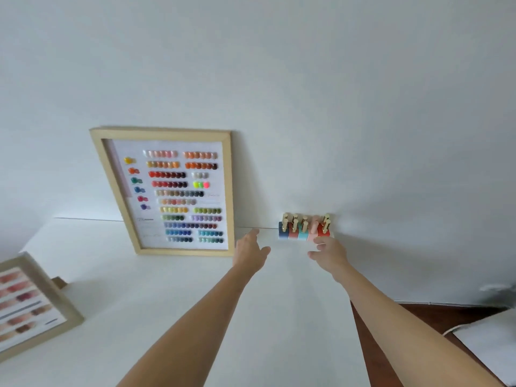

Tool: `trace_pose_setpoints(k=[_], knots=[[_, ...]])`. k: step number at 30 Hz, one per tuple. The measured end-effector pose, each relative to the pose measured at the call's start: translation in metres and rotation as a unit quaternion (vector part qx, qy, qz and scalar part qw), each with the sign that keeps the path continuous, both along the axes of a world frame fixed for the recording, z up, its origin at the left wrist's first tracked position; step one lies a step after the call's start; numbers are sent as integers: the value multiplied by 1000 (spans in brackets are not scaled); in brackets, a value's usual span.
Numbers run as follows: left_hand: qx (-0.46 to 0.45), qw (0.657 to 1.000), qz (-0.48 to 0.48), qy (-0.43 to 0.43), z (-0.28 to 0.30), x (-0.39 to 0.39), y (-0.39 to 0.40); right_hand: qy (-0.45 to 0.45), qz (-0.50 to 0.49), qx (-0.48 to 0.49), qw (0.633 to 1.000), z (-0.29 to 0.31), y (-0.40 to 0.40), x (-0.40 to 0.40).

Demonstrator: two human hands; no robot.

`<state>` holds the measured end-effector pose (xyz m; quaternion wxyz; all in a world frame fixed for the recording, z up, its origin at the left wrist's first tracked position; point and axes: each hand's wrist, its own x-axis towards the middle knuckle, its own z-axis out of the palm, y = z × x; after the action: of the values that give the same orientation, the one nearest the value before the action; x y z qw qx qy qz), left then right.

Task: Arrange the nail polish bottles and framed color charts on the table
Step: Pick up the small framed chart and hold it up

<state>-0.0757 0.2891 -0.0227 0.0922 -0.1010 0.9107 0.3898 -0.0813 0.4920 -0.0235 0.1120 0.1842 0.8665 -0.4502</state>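
Note:
A wood-framed color chart (173, 191) with rows of colored nail swatches leans upright against the white wall at the back of the white table (167, 303). To its right, several nail polish bottles (304, 229) with gold caps stand packed together against the wall. My right hand (328, 254) reaches to the front of the bottles, fingers spread, touching or nearly touching them. My left hand (251, 251) is stretched out between the chart and the bottles, fingers apart and holding nothing. A second framed chart (30, 305) of pink and brown swatches lies at the table's left edge.
The table's right edge drops off to a brown floor (391, 331). A white object (491, 344) with a cord sits low at the far right. The wall runs right behind the chart and bottles.

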Motion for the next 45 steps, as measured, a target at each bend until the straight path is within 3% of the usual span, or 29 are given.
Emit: trace_pose_setpoints(k=[13,31,38,45], knots=[[-8,993,102,61,51,123,-128,26,165,-19,986,53,-117,75],[-27,960,269,66,46,309,-450,52,286,-48,956,47,-416,195],[-39,934,336,117,29,327,-520,103,334,-17,937,25,-476,196],[-70,926,339,153,9,318,-564,205,380,3,902,5,-517,166]])
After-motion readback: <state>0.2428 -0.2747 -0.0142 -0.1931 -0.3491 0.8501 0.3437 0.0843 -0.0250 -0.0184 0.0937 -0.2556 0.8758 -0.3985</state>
